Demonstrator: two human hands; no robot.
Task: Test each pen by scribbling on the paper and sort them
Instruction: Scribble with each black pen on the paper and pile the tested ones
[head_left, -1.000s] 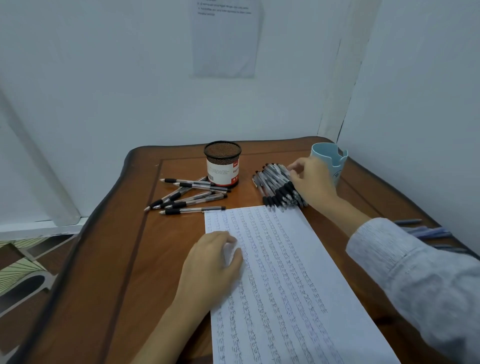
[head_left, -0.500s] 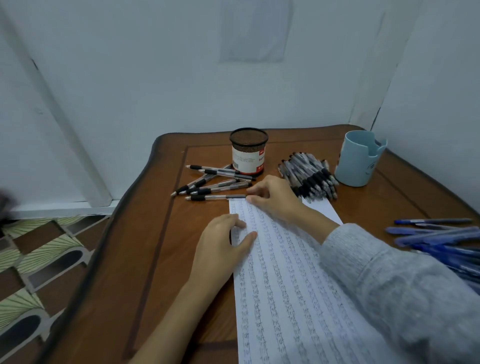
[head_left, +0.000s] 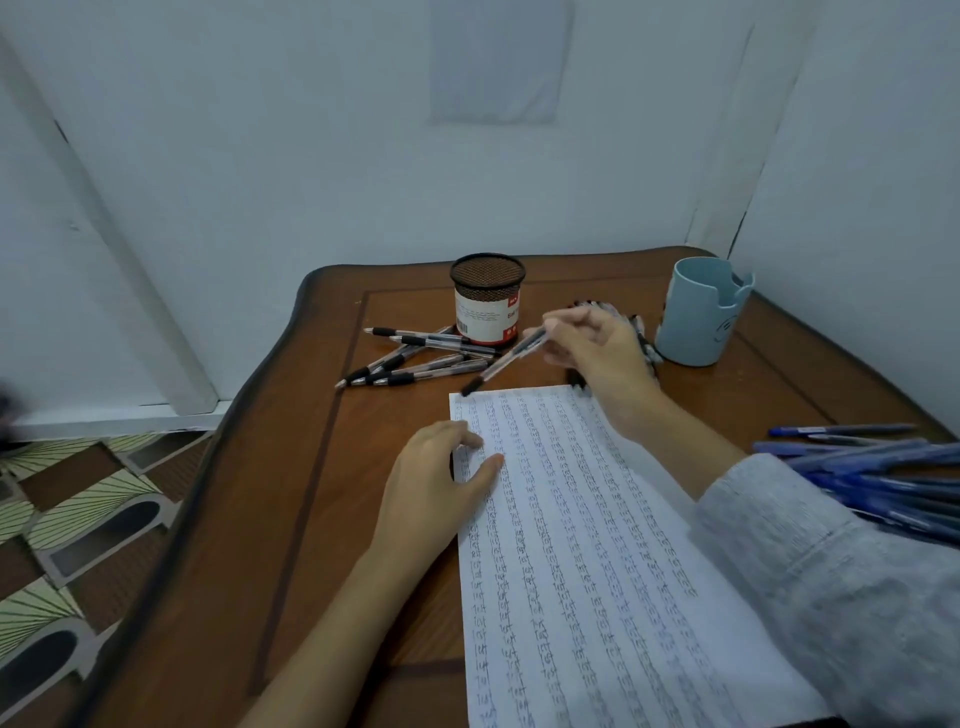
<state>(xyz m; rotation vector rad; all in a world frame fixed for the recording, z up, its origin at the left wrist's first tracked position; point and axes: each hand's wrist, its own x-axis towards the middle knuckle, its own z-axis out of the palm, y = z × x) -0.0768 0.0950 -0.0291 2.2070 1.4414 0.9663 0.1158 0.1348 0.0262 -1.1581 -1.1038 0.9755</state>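
Pen (head_left: 508, 357), clear barrel with a black front end, is in the right hand (head_left: 597, 349) above the far edge of the paper (head_left: 597, 545). The grip is a thumb-and-finger pinch round the barrel's back half. The tip points down-left at the paper's far-left corner, touching or just off it, can't tell through the blur. The left hand (head_left: 434, 480) lies flat on the paper's left edge with fingers relaxed, its grip holding nothing, only pressing the sheet. The paper runs from the middle of the worktop (head_left: 306, 519) to its near edge and is covered in rows of scribbles. A fan of loose black pens (head_left: 415, 361) lies toward the far-left, just beside a black mesh cup (head_left: 487, 299) with a red-and-white label. A second lot of black pens (head_left: 643, 340) is mostly hidden behind the right hand. A light blue cup (head_left: 698, 319) stands near the far-right corner. A heap of blue pens (head_left: 872, 467) lies at the right edge. A grey sleeve (head_left: 831, 597) covers the right arm.
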